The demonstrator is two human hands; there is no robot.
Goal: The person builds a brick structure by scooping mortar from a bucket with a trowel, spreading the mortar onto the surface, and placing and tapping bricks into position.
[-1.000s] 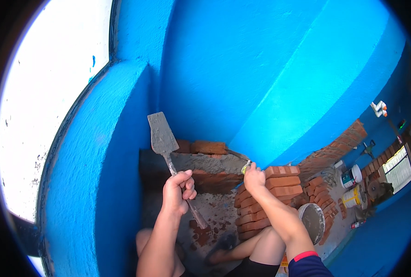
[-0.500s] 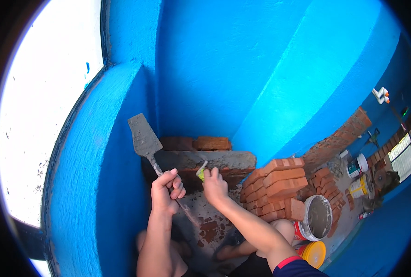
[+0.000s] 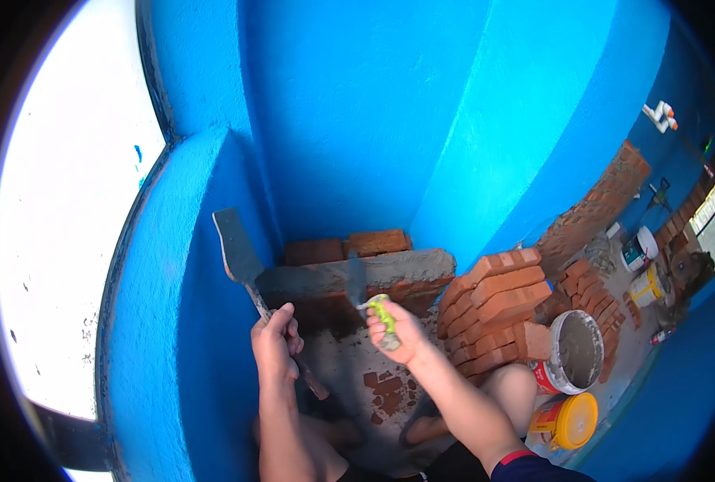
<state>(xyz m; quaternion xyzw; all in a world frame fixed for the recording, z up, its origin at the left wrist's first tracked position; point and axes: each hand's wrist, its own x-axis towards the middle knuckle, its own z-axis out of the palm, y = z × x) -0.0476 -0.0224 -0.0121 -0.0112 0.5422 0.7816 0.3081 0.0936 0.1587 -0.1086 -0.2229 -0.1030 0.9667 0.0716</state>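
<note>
My left hand (image 3: 275, 347) is closed round the handle of a small flat shovel (image 3: 239, 247). Its grey-coated blade points up beside the blue wall, and the handle's end sticks out below my fist. In my right hand (image 3: 406, 336) is a trowel with a yellow-green handle (image 3: 384, 319). The trowel's blurred blade (image 3: 356, 279) points up in front of a low brick wall, and I cannot tell whether it touches it. Grey mortar (image 3: 409, 265) covers the low wall's top. Behind the mortar, reddish bricks (image 3: 377, 242) lie end to end against the blue wall.
Stacked bricks (image 3: 502, 297) stand to the right of the low wall. Close by them are a bucket of mortar (image 3: 578, 353) and a yellow-lidded bucket (image 3: 576, 420). Brick pieces (image 3: 389, 394) lie on the floor between my legs. More buckets (image 3: 640, 247) stand farther right.
My right hand has drawn back from the low wall, and the trowel has turned blade up. The shovel's blade has turned to a narrower angle. The whole view has shifted slightly.
</note>
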